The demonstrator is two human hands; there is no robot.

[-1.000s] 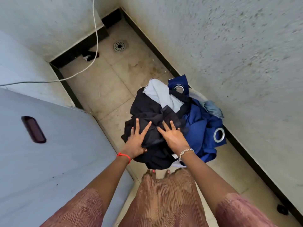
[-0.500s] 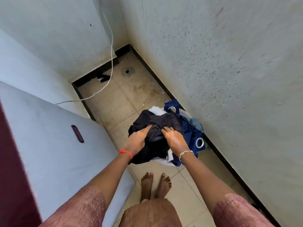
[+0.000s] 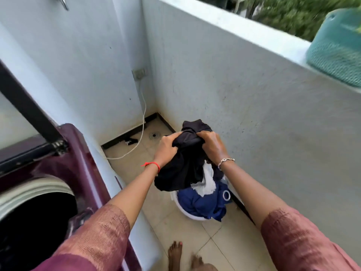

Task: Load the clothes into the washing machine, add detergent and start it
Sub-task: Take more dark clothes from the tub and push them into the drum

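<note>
While held aloft, a crumpled black cloth garment hangs above a round white plastic basket.
The left hand and right hand clench its top beside the open maroon washing machine.

Tiled balcony corner, daylight.
Floor drain sits where two white walls meet; wall socket above it, white cable trailing left of it, beige tiles around it.

Soft, bright daylight comes over the balcony wall, leaving only faint shadows at its foot. Above the wall, the greenery and teal basket smear with motion blur. Far left of it, the washing machine drum sits in darkness.
</note>
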